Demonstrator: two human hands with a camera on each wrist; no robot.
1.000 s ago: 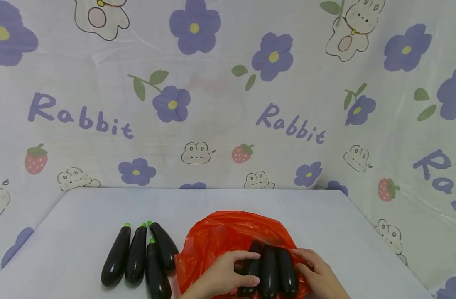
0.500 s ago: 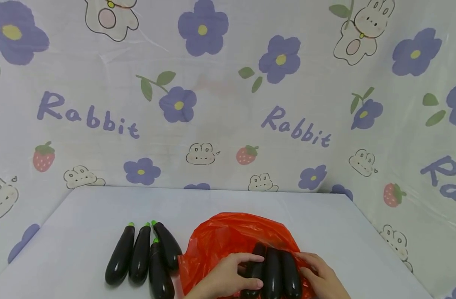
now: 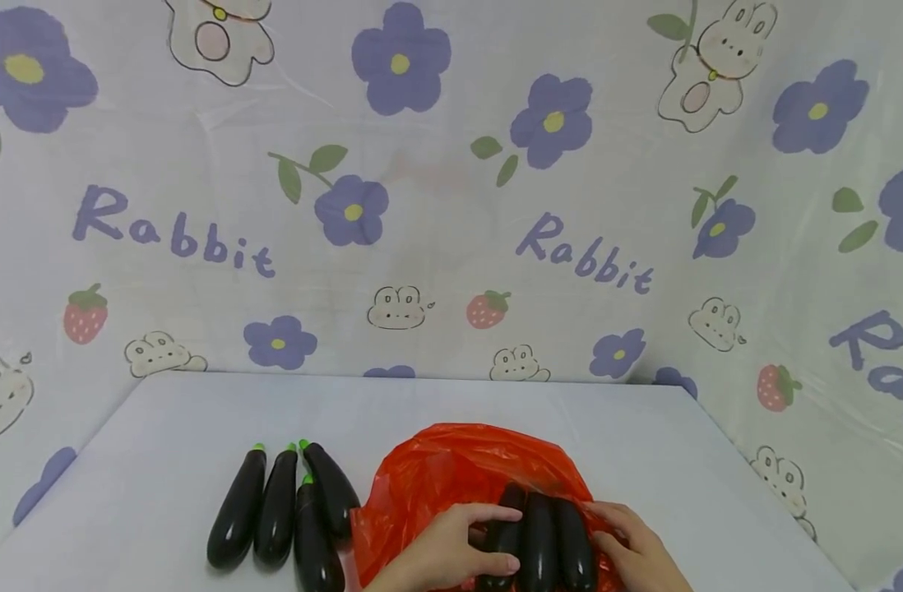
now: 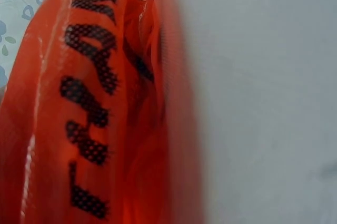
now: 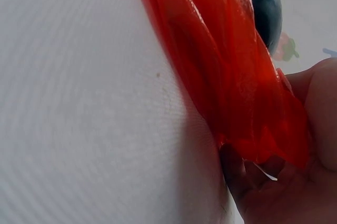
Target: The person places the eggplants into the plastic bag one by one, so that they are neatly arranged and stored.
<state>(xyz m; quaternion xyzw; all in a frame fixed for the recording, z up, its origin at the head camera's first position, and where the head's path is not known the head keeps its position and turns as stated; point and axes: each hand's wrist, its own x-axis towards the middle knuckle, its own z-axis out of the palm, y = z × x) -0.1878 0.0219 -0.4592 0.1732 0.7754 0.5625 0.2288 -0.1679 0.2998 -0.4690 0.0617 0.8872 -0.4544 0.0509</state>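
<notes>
Three dark eggplants (image 3: 540,543) lie side by side on the spread mouth of a red plastic bag (image 3: 422,477). My left hand (image 3: 451,547) grips the leftmost of them (image 3: 505,534), thumb near its lower end and fingers across its upper part. At the right side of the bag, my right hand (image 3: 636,547) holds the bag's edge; in the right wrist view the red film (image 5: 253,103) runs between thumb and fingers of that hand (image 5: 295,187). Black print on the bag (image 4: 87,97) fills much of the left wrist view, where the left hand is mostly hidden.
Several more eggplants with green stem ends (image 3: 277,510) lie together on the white table (image 3: 163,427) left of the bag. Behind the table hangs a cloth (image 3: 437,205) printed with flowers, strawberries and rabbits.
The head view shifts slightly to the left. Both hands, the bag and the eggplants keep nearly the same places relative to each other.
</notes>
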